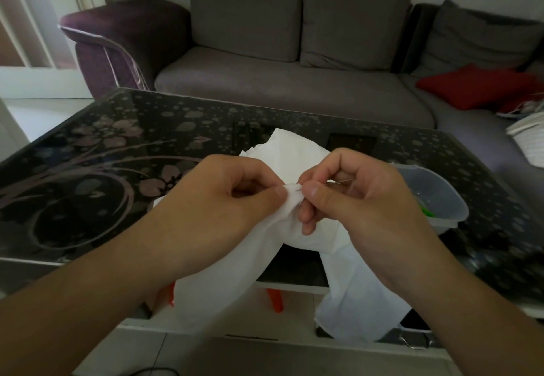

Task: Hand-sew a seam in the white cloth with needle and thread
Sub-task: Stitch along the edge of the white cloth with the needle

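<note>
Left hand: the left hand (217,196) is raised over the near edge of the table, thumb and curled fingers pinching a small fold of the white cloth (235,272) at its tip.
Cloth: it is bunched between the two hands; one end lies on the table behind them, and two long parts hang down past the near edge, toward the floor.
Needle: a thin metal needle (338,182) lies nearly level, its point entering the pinched fold just beside the left thumb. The thread is too fine to make out.
Right hand: the right hand (359,196) meets the left at the fold, thumb and forefinger closed on the needle, the other fingers curled below against the cloth.
Table: a dark glass table (97,163) with a pale flower pattern.
Tub: a clear plastic tub (441,199) stands on the table, just behind the right hand, something green inside.
Background: a grey sofa (294,81) runs behind the table, with a red cushion (477,87) at its right end.
</note>
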A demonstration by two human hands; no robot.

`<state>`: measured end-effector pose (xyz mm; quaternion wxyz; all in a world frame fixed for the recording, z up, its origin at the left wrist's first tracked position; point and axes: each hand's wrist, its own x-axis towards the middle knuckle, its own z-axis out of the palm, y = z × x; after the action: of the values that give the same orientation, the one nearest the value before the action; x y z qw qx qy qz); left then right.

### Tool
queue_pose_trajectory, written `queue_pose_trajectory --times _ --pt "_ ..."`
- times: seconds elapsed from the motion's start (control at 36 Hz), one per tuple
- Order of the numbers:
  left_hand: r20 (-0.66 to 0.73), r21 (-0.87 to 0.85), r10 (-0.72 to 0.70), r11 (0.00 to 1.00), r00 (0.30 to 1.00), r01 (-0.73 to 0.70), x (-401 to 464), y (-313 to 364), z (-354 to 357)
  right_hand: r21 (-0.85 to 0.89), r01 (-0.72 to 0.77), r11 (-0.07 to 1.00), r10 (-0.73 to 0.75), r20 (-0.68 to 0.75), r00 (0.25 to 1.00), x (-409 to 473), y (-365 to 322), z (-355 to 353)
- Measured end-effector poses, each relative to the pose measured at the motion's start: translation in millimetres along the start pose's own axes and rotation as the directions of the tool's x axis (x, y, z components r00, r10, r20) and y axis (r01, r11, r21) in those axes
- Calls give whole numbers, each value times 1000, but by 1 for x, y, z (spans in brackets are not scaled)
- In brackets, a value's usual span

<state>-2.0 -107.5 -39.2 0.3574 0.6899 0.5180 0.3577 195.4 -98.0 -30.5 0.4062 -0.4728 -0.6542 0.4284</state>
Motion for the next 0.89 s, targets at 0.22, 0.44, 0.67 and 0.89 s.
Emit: queue_pose_trajectory --times 0.22,0.44,0.67,0.89 --pt "1 14 5 1000 1000 -5 0 -1 1 -13 11 1000 -11 -3 1000 -1 2 -1" --pt "-3 41 22 999 1000 -22 0 -1 -1 -61 29 998 -30 -16 999 0 2 2" --pt "-10 71 38 997 999 -37 -1 -3 1 -118 24 993 -31 -52 998 -1 3 6" --pt "-28 86 62 995 998 -60 -1 -3 4 -130 19 991 -35 -117 992 -2 1 11"
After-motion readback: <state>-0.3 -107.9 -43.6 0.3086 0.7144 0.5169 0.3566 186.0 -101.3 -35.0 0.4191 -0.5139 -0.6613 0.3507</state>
